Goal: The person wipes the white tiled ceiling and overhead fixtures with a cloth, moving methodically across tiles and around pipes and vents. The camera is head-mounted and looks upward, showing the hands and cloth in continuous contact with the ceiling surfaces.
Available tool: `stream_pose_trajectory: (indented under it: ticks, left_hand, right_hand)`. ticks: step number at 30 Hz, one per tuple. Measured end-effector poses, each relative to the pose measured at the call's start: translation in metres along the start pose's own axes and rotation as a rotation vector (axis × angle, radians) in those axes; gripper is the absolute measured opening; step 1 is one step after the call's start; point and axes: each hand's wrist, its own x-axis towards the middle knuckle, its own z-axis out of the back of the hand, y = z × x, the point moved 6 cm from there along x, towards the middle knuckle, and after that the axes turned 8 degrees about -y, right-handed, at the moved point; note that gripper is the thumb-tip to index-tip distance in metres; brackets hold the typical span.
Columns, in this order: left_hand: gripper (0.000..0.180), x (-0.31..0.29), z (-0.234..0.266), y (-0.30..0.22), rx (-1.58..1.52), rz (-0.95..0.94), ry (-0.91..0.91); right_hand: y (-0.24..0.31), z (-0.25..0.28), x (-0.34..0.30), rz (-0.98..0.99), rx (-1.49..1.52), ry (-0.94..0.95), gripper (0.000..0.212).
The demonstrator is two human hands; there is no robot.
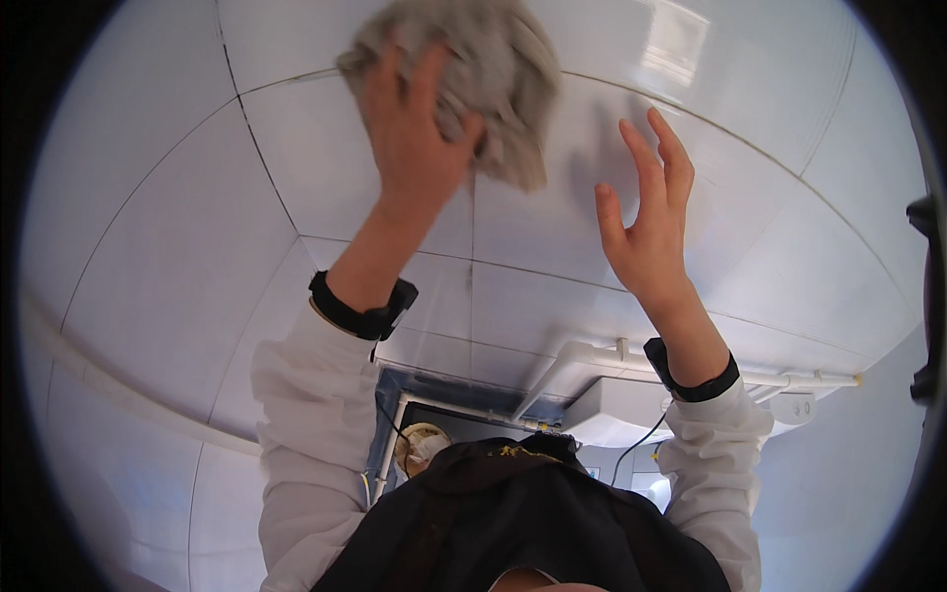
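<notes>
The wall (562,232) is made of big, shiny tiles, pale w/ a bit of blue. Dark lines (268,166) run b/w the tiles, and they look bent near the rim of the view. One is extra dark, on the L side. Up top, to the R, a bright light patch (676,41) shines on the tiles.

A gray cloth (508,94), all bunched up, is high on the wall, top mid of the view. The L hand (416,148) is on it. Its fingers are spread apart over the cloth; can't tell if they pinch it too. The R hand (646,227) holds nothing. Its fingers are apart, pointing up, near the wall and to the R of the cloth. A soft shadow (612,158) is on the tiles next to it. Can't tell if it touches the wall.

Low down in the room there's a white pipe (543,383) w/ a bend, and a white box (617,409) just by it. A thin black cord (631,447) hangs near the box. A round, pale tub (422,434) is in the low mid part, partly hidden, so can't tell what's in it.

The person has white sleeves (316,414), a black band (357,316) on each wrist, and a dark top layer (493,503) w/ a small yellow mark (513,451).
</notes>
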Motion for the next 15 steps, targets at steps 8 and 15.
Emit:
stream_pose_trajectory:
  ticks: [8, 15]
  left_hand:
    - [0.062, -0.028, 0.009, -0.006, -0.031, -0.220, 0.132]
    - [0.057, -0.025, 0.003, -0.022, -0.048, -0.371, 0.166]
  right_hand:
    - [0.017, -0.028, 0.007, 0.008, 0.007, 0.056, 0.050]
    - [0.031, -0.043, 0.015, 0.010, 0.043, 0.008, 0.053]
